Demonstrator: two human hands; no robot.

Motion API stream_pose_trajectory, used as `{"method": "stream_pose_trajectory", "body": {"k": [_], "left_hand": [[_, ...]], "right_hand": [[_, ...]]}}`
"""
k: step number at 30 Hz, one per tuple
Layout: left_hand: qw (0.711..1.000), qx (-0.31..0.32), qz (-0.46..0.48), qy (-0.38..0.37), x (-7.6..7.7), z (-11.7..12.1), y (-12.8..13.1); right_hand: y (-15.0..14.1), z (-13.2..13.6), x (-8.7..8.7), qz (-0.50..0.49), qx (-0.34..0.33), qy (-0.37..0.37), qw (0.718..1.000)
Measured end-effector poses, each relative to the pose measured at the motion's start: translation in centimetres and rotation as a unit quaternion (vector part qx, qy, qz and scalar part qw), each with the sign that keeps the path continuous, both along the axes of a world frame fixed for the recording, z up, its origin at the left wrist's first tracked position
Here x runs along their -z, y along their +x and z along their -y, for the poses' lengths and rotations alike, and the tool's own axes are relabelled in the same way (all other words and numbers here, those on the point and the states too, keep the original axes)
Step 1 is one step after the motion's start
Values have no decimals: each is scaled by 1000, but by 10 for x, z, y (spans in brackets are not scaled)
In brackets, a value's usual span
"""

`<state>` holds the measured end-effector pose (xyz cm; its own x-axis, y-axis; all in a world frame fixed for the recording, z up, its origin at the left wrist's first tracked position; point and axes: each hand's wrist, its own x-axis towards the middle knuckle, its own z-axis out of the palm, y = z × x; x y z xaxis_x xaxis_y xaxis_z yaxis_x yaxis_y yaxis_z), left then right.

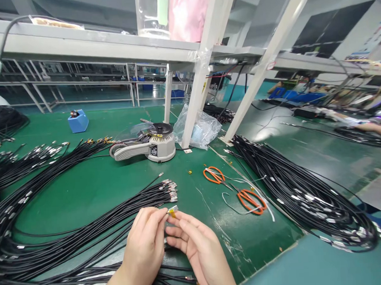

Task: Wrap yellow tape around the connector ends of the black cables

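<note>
Pinching a small metal cable connector wrapped in a bit of yellow tape, the left hand and the right hand meet low in the middle of the green tabletop. The fingers of both hands are closed together on the connector, which sits just above the hands and just below the silver tips of a fanned bundle of black cables. That bundle runs leftward under the left wrist. Farther back stands a grey tape dispenser. To the right lie two pairs of orange-handled scissors, and beyond them a second heap of black cables. A clear plastic bag rests against a white shelf leg.
</note>
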<state>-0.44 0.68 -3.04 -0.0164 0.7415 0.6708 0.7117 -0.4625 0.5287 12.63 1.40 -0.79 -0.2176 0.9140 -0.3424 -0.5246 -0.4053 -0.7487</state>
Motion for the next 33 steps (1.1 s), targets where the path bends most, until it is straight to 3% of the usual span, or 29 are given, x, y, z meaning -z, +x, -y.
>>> {"method": "stream_pose_trajectory", "body": {"k": [2,5,11,16,19,22,25,28,33], "left_hand": [[1000,-3,-1,7,-1,1,1],[1000,-10,-12,11,-2,2,1],[1000,-14,-2,4,-3,3,1],[997,10,54,-57,-8,3,1],[987,21,95,-130,-15,3,0],[956,18,159,-247,-23,4,0],[902,25,248,-353,-28,4,0],[864,51,316,-389,-30,2,0],[832,73,377,-400,-30,0,0]], "right_hand": [[2,2,-1,-3,23,-2,1000],[2,1,-3,68,40,49,996],[-8,-2,-1,193,0,126,973],[-8,3,4,222,16,167,960],[-7,5,5,244,24,190,951],[-7,5,5,260,30,206,943],[-7,4,5,269,32,210,939],[-7,4,4,275,37,209,938],[-7,3,5,273,40,209,938]]}}
